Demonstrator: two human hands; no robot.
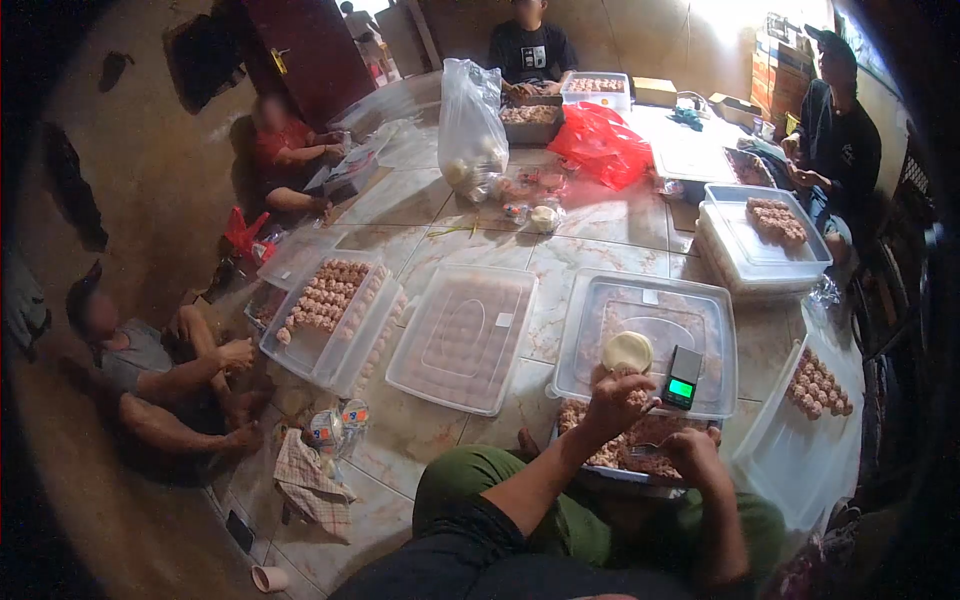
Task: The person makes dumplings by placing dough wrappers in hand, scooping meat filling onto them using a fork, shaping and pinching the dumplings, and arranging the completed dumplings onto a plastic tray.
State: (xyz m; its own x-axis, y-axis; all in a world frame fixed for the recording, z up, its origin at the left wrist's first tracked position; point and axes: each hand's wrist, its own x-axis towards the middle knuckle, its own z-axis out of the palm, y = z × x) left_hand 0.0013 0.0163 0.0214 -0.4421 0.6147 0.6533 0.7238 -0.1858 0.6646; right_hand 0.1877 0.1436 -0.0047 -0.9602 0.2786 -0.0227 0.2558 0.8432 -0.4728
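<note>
My left hand (pixel 608 408) is closed round a small pinkish meat dumpling (pixel 637 397), partly hidden by my fingers. Just beyond it, a stack of round pale wrappers (pixel 627 352) rests on a clear lidded tub (pixel 583 325). My right hand (pixel 692 455) grips a metal fork (pixel 640 449), its end down in the minced meat (pixel 655 465). That meat fills part of an open tub between my legs, with several shaped dumplings (pixel 603 455) at its left. A small digital scale (pixel 681 378) with a lit green display lies on the lid beside the wrappers.
Left of me stand a closed tub of dumplings (pixel 462 338) and a tub with dumplings on top (pixel 330 295). More dumplings (pixel 818 385) lie on a plastic lid at right. A checked cloth (pixel 312 482) lies at front left. Several people sit around the tiled floor.
</note>
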